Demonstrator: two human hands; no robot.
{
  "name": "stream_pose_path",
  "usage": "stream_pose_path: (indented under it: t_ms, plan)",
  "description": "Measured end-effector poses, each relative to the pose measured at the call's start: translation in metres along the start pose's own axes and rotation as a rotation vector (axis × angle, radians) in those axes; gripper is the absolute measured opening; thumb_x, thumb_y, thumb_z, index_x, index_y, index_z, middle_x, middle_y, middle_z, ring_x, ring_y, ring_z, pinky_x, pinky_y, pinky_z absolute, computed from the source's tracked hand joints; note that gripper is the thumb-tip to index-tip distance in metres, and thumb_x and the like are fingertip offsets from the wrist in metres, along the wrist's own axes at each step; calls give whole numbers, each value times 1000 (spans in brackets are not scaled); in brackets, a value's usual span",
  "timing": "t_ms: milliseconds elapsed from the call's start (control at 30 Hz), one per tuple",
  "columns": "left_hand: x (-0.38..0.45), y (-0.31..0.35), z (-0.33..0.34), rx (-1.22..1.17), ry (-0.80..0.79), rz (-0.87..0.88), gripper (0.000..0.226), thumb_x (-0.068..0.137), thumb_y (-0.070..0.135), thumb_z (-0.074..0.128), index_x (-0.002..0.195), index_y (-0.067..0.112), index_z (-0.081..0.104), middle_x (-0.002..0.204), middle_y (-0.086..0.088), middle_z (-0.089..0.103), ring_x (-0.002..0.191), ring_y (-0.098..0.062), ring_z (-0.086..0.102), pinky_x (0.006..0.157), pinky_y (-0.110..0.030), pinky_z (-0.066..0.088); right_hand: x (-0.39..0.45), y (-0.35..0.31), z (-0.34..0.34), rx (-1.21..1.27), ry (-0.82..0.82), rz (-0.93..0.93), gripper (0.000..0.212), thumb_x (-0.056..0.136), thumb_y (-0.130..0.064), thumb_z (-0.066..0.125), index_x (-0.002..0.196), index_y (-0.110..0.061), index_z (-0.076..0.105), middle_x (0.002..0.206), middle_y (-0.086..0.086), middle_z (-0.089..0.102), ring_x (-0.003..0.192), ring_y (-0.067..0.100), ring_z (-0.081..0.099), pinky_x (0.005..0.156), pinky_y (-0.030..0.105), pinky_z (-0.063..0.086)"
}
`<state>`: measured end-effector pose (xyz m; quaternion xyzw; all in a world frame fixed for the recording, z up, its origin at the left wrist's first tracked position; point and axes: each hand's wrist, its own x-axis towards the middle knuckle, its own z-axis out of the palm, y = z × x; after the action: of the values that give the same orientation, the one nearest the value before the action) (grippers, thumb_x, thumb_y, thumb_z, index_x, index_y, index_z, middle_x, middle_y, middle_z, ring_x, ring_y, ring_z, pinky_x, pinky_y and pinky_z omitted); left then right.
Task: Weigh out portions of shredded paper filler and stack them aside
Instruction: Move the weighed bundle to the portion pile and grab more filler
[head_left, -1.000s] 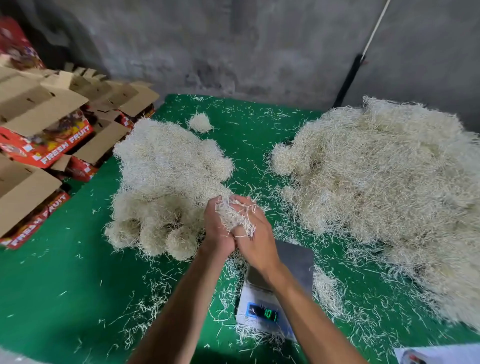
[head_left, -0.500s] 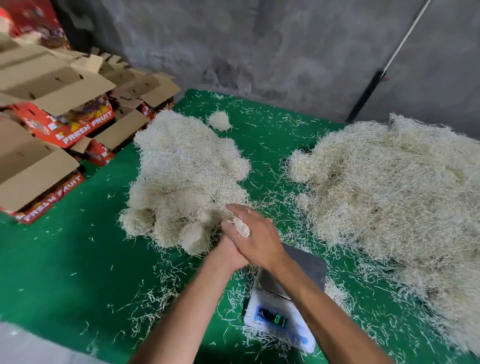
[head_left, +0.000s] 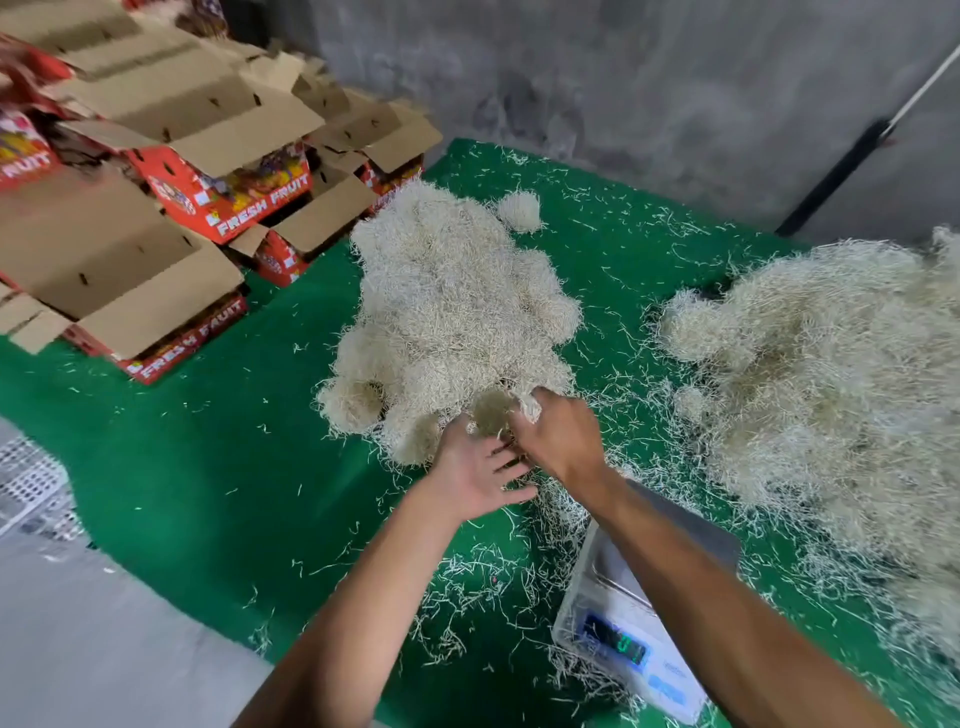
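Note:
A heap of balled shredded paper portions (head_left: 457, 312) lies on the green mat (head_left: 182, 457), with one small ball (head_left: 519, 210) apart behind it. My right hand (head_left: 563, 441) curls over a wad of shredded paper (head_left: 530, 410) at the heap's near edge. Just left of it, my left hand (head_left: 478, 475) lies with fingers spread, touching the heap and holding nothing. A big loose pile of shredded paper (head_left: 831, 374) fills the right side. The white scale (head_left: 623, 639) sits under my right forearm, its display lit and its steel platform (head_left: 711, 540) bare.
Open red "Fresh Fruit" cartons (head_left: 208, 171) are stacked at the left edge of the mat. A white perforated crate (head_left: 26, 483) sits at far left. A black-and-white pole (head_left: 857, 161) leans on the concrete wall. Loose paper strands litter the mat around the scale.
Both hands moved forward from above the scale to the heap's near edge, carrying the wad. My left hand let go and spread its fingers. The view shifted left.

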<state>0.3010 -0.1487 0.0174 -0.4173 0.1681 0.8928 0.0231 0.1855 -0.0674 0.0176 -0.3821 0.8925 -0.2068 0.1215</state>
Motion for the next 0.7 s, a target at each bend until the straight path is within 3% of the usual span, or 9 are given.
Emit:
stream_pose_path:
  t_ms: [67,100,167,267,367,467,567,633,700]
  plan:
    - [1,18,-8,-77,32,49,83,101,68,20,152,5,33,148,-21,47,134,-38,48,112,-63,35,24,-12,-8,73,34,16,100,83,-92,38,149,-17,42,114,17,68,85,15,70,73,44,63]
    - [1,22,-12,-88,46,81,77,103,64,22,153,6,32,149,-21,47,134,-39,48,111,-63,36,35,-18,-12,120,23,26,111,75,-97,43,158,-24,30,143,19,53,106,20,67,88,52,60]
    - [3,23,-19,-78,70,167,61,107,51,28,153,12,31,149,-21,46,131,-38,51,109,-61,40,49,-24,-12,85,-11,23,119,68,-98,47,163,-34,13,166,11,25,132,30,55,105,62,48]
    - [12,12,-23,-29,-1,239,38,106,31,41,140,15,47,139,-17,57,123,-33,58,106,-56,47,36,-11,5,26,-71,28,94,84,-79,54,160,-32,24,167,6,23,140,35,48,100,47,50]
    - [26,0,-22,39,-53,228,35,103,27,51,136,15,54,136,-13,60,122,-30,59,107,-53,47,4,19,19,147,-55,60,61,99,-55,57,152,-27,41,148,11,53,107,29,68,76,27,57]
    - [45,-18,-7,213,-49,235,38,108,36,42,139,16,53,136,-9,62,122,-27,60,110,-52,45,-26,57,19,184,-79,193,56,103,-55,52,141,-14,52,124,19,70,93,38,74,63,46,63]
    - [69,-43,29,475,-65,283,40,109,36,40,145,18,47,138,-5,62,120,-22,62,106,-47,49,-53,107,2,192,-25,252,63,100,-42,64,153,-22,38,113,3,71,78,16,75,50,14,49]
    - [86,-63,63,614,-118,279,40,109,33,42,146,19,45,142,-5,58,118,-21,62,100,-41,53,-66,139,-19,176,40,265,63,97,-36,69,151,-24,39,127,8,67,90,13,71,69,11,51]
    - [101,-84,98,727,-157,272,36,108,28,45,143,20,48,140,-5,58,115,-19,63,94,-37,54,-76,172,-36,150,86,287,61,96,-35,70,150,-22,42,144,11,57,112,24,65,98,38,55]
